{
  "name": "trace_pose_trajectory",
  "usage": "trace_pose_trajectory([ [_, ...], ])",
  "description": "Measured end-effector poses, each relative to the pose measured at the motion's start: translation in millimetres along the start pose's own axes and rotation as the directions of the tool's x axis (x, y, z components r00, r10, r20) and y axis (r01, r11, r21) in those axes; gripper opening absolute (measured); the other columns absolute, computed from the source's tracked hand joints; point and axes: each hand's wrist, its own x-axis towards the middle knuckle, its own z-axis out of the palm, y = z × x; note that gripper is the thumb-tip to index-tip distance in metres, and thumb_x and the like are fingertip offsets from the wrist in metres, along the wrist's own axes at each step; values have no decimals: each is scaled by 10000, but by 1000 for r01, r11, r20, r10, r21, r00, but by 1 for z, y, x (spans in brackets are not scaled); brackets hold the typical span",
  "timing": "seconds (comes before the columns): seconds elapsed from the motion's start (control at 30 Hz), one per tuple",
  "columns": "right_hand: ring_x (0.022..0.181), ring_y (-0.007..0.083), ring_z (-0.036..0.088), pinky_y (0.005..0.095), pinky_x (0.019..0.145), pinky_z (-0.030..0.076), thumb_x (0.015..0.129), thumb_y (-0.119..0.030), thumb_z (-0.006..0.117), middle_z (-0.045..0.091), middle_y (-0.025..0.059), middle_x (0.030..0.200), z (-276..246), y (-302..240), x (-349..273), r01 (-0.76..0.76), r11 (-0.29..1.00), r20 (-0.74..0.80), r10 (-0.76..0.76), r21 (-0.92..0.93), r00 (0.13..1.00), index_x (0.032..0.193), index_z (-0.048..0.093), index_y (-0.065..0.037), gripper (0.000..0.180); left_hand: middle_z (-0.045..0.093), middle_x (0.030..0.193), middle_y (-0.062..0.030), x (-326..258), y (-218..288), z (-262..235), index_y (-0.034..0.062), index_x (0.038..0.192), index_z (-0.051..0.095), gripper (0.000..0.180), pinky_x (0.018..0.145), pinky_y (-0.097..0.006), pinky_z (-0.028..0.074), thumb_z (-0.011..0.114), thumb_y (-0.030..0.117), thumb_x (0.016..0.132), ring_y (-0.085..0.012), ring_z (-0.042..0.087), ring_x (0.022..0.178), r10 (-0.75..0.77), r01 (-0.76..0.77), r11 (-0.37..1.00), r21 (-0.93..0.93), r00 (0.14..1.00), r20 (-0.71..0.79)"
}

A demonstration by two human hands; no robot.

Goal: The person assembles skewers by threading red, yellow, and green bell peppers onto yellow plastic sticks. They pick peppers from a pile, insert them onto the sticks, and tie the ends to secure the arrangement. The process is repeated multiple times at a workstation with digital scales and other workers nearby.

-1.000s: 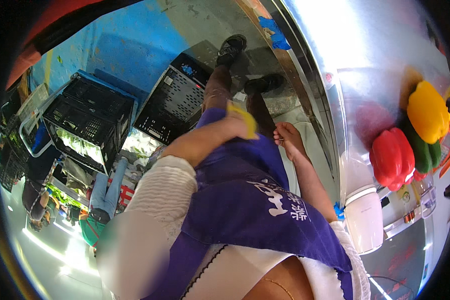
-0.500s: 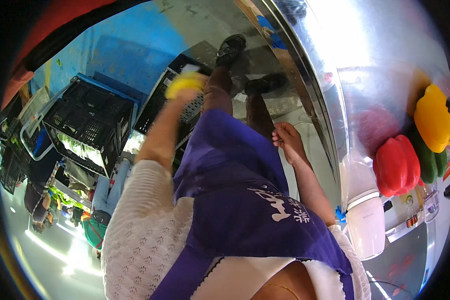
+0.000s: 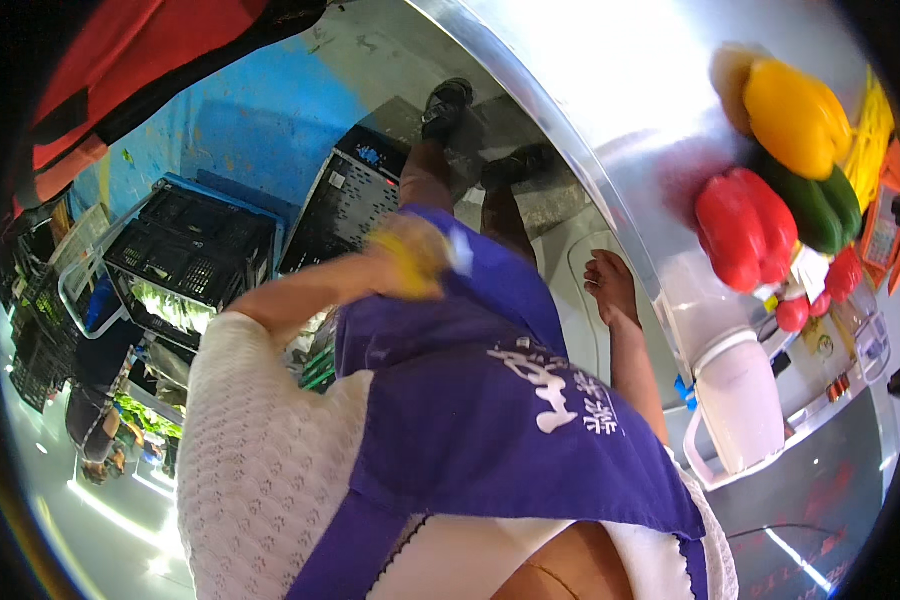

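Item: yellow piece (image 3: pixel 422 272), just left of and above frame centre, held in the left hand (image 3: pixel 378 262) and seen against the purple apron (image 3: pixel 530 450). Motion blur over both; outline and material not resolved. Pale patch at its right edge; cannot tell whether it is part of the piece or something separate.

Handling (judgement): probably light, given the one-handed hold. Likely soft and flexible rather than rigid, though blur makes this weak. Slipperiness unknown; if damp, it could slide in the fingers. Fragility: low if cloth or sponge, unconfirmed. Best hold would be across the broad middle, fingers on one face and thumb on the other; an edge pinch might let it fold.

Left hand: closed around the yellow piece, individual fingers not separable. Cannot tell whether the piece touches the apron or is apart from it.

Right hand (image 3: pixel 612 285): right of centre, beside the metal counter (image 3: pixel 570 70), fingers loosely half-curled. Nothing visible in it; palm partly hidden, so cannot tell whether something small is held.

Surroundings: red pepper (image 3: pixel 745 230) and yellow pepper (image 3: pixel 798 118) on the counter, upper right; white pitcher (image 3: pixel 740 400) lower right.
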Motion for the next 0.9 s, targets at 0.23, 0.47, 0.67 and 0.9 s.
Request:
trace_pose_trajectory([
  [0.23,716,95,562,261,632,477,976,-255,585,606,17,845,-20,24,-25,83,995,70,-79,-52,994,1124,599,-71,236,510,1416,-145,-236,-140,-87,121,1282,617,544,1053,-490,392,378,480,951,-334,487,1303,-831,794,525,307,556,-16],
  [0.47,702,109,570,266,599,482,948,-173,599,621,30,872,-28,36,-42,59,992,-25,-56,114,998,1145,591,-50,233,653,1107,-173,-30,117,-133,24,1201,596,543,884,-386,480,433,496,987,-259,616,1038,91,-134,952,-275,982,-163],
  [0.67,708,116,580,267,620,501,918,-136,571,630,32,825,-48,97,-8,235,972,-76,-233,13,969,1142,610,-41,246,502,1361,-182,-61,290,-231,55,1373,518,694,1028,-398,385,675,486,852,-310,463,1266,856,-723,206,-660,460,-237],
  [0.9,650,114,578,267,546,487,932,-156,571,630,35,813,-36,70,-38,76,978,-93,-59,193,994,1035,622,-56,152,348,1471,-246,-93,336,-218,150,1452,438,944,988,-625,350,716,609,676,-535,385,1286,886,-835,464,-296,441,145],
])
